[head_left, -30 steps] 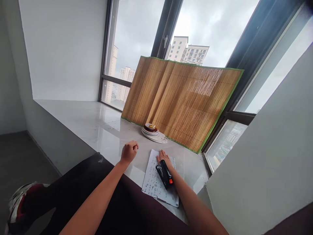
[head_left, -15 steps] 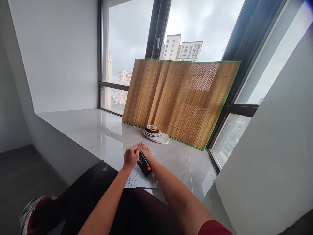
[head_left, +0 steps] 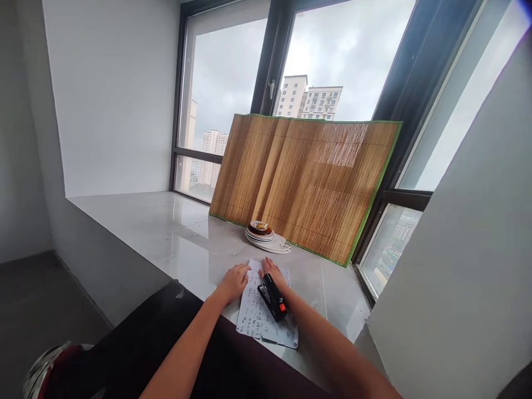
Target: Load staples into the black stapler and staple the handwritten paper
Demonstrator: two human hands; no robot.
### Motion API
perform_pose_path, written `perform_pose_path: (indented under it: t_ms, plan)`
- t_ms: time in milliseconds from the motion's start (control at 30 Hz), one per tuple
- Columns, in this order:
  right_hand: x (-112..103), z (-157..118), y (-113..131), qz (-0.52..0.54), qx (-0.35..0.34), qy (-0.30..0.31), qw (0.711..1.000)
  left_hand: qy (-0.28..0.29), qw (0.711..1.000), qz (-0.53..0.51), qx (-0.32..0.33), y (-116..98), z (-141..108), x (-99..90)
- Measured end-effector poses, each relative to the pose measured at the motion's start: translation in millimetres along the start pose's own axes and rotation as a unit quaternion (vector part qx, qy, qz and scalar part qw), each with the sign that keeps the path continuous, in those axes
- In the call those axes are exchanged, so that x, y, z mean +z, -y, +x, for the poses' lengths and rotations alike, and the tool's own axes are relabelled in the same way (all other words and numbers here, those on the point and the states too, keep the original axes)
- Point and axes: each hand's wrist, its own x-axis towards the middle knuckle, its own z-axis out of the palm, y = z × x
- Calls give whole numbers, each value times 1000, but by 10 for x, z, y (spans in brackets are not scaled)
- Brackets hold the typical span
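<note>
A black stapler with an orange-red tab lies slanted over sheets of paper with handwriting on the tiled sill. My left hand rests at the left edge of the paper, fingers bent loosely and apart, with nothing visible in it. Beside the stapler's far end, my right hand lies on the upper part of the paper with its fingers stretched forward. The stapler touches or nearly touches it; no grip on it shows. The paper's near edge looks torn or uneven.
A stack of plates stands beyond the paper, with a white oval board under it. Behind, a bamboo mat with green edging leans on the window frame. A grey wall rises at the right. My dark-clothed leg is at the sill's front.
My left hand has let go near the stapler and moved to the paper's left edge, opening. The paper and stapler now sit farther right and lower in view, with more of the paper exposed.
</note>
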Motion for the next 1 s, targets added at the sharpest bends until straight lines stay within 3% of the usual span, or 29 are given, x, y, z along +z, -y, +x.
perform_pose_path:
  t_ms: [133,200,300,500,800,1000]
  plan:
    - [-154,-83,2,127,-13,-119,985,75,996,56,4,42,-32,88]
    - [-244,-194,-22,158,5,-148,976,87,994,70,6,85,-43,106]
    - [-390,-475,-62,186,13,-138,973,80,994,69,6,136,-39,115]
    - [-542,-1017,-72,204,-132,-29,970,87,995,53,14,172,-19,87]
    - [-340,-797,-182,263,-124,-100,952,96,995,10,9,225,-41,7]
    - [-293,-784,-185,260,-113,-115,952,116,993,9,8,200,-27,-25]
